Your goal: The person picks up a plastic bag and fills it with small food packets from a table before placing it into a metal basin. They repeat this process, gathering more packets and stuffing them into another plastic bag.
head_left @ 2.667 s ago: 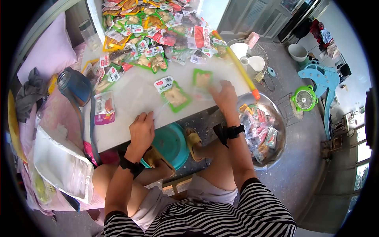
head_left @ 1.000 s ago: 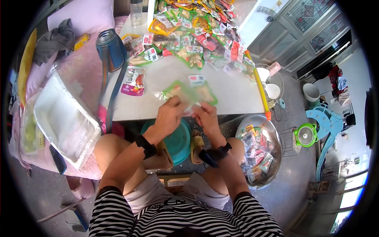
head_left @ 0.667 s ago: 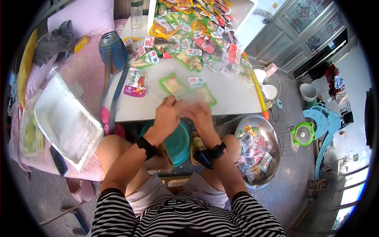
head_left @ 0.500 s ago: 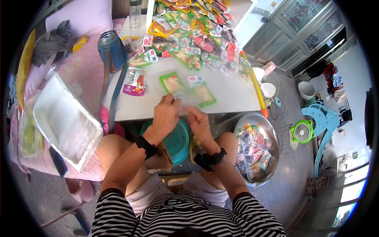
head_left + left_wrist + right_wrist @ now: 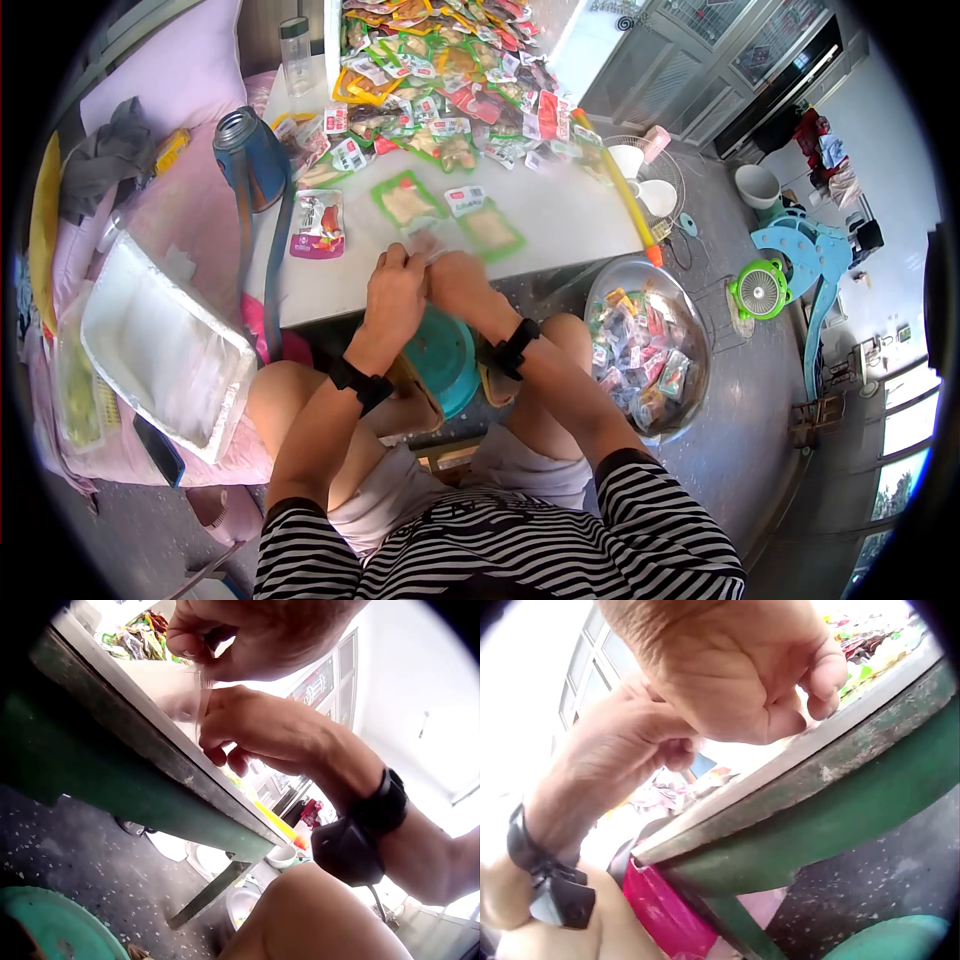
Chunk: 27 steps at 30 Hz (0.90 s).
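Observation:
Over the table's front edge my left hand (image 5: 394, 298) pinches a thin clear plastic bag (image 5: 196, 701) between thumb and fingers. My right hand (image 5: 462, 285) is blurred and close beside it, its curled fingers at the bag's lower part in the left wrist view. In the right wrist view the right hand (image 5: 735, 671) overlaps the left hand (image 5: 622, 742). Just beyond the hands lie two green-edged food packets, a left packet (image 5: 408, 202) and a right packet (image 5: 490, 230). A purple-and-white packet (image 5: 318, 224) lies to the left on the white table (image 5: 365, 270).
A heap of packets (image 5: 440, 80) covers the table's far side, with a yellow tube (image 5: 622, 190) along the right edge. A metal basin (image 5: 697, 400) of packets stands right, a teal basin (image 5: 445, 370) below. Left are a blue flask (image 5: 250, 165) and white foam box (image 5: 165, 350).
The right hand swings in from the right, meets the left hand at the bag, and now crosses further left over it. The two green-edged packets now lie side by side.

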Tool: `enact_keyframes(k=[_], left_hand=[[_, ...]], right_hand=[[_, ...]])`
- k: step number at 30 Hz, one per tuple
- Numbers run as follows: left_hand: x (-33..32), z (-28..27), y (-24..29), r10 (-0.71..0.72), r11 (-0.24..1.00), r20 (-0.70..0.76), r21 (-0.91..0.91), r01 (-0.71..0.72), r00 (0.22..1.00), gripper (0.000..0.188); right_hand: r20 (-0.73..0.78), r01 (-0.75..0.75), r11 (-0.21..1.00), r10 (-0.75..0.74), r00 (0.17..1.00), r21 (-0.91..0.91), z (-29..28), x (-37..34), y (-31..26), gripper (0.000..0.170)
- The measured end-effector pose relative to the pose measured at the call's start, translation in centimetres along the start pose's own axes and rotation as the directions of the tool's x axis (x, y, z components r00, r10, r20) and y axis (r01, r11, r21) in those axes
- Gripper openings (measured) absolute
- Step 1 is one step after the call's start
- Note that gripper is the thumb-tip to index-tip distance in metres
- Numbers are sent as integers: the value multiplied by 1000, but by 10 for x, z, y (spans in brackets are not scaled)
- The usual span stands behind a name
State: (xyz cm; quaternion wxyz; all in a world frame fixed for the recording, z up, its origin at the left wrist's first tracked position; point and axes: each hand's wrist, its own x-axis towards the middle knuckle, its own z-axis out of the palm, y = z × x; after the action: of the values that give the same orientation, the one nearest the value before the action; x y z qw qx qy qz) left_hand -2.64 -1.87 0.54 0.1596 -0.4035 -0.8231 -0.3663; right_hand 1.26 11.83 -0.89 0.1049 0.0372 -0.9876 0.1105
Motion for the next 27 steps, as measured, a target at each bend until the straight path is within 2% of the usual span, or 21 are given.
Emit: enact_keyframes(k=[1,2,4,7,9,12,15,18,21,24,27], left_hand=[[0,-1,-1,8,1000,-8,8,-8,1000,22],[-1,-1,-3,14,1000,-15,16,-13,1000,22],[0,-3,-5,18,999,-20,41,-17,1000,22],[0,-2,-1,1,995,10,101,-2,1000,20],[-1,-1,2,-18,984,59,175,8,998,19],[-4,2,-1,-64,965,131,261,27,989,14],[-6,4,-6,-106,963,191,263,53,976,10],[-7,5,-7,-85,973,163,226,47,983,7],[-6,9,-5,-81,975,176,219,41,981,6],[-6,7,-4,-87,974,183,223,45,979,7],[-5,8,-5,-81,973,180,227,38,980,8]], right_hand=[[39,-28,1000,28,999,14,-1,-2,-4,5],[-91,14,992,-3,996,122,-4,-10,-8,6],[-341,135,940,-22,940,312,-34,-30,-23,11],[-271,-209,946,276,922,249,-51,-39,10,17],[-459,-278,956,290,840,95,-51,-30,50,21],[-421,-456,890,412,808,-6,-44,-16,81,30],[-233,-584,811,569,789,3,-35,-14,88,40],[-103,-603,797,596,796,-47,-36,-29,83,42],[-256,-498,860,460,850,-109,-40,-46,70,39],[-341,-496,867,484,806,58,-56,-41,98,44],[-410,-187,980,145,900,-64,-64,-28,131,63]])
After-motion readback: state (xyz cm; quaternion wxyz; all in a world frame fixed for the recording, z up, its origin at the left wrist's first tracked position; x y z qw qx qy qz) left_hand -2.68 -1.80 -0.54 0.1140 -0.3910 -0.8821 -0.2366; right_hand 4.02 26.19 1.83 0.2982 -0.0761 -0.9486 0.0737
